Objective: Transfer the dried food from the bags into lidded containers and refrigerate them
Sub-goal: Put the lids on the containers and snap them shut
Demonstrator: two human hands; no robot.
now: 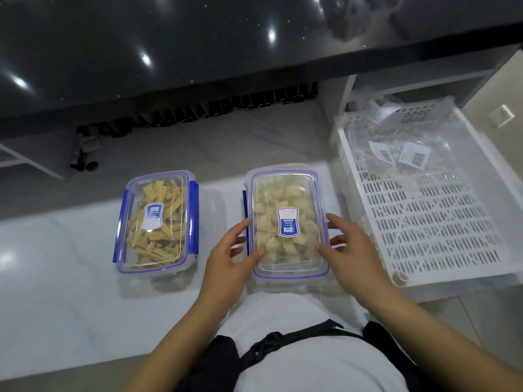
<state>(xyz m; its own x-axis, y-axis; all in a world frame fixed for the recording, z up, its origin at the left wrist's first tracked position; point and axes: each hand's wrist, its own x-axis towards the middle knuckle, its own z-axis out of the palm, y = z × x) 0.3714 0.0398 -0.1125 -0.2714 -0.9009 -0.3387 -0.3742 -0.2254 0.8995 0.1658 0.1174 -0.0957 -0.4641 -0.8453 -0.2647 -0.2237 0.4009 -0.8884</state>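
Observation:
Two clear lidded containers with blue seals stand on a white surface (56, 278). The left container (155, 222) holds yellow dried strips and its blue side clips are down. The right container (287, 219) holds pale dried chunks under a lid with a blue label. My left hand (232, 261) rests against its left side, thumb on the lid's near corner. On the lid's right edge lies my right hand (351, 250), fingers spread over it. Both hands touch the lid; whether its clips are latched is unclear.
A white perforated plastic crate (430, 222) stands to the right, with empty clear bags (402, 154) bearing barcode labels inside. A dark glossy counter (169, 52) overhangs at the back. Bottles (85, 148) sit on the grey floor beneath it.

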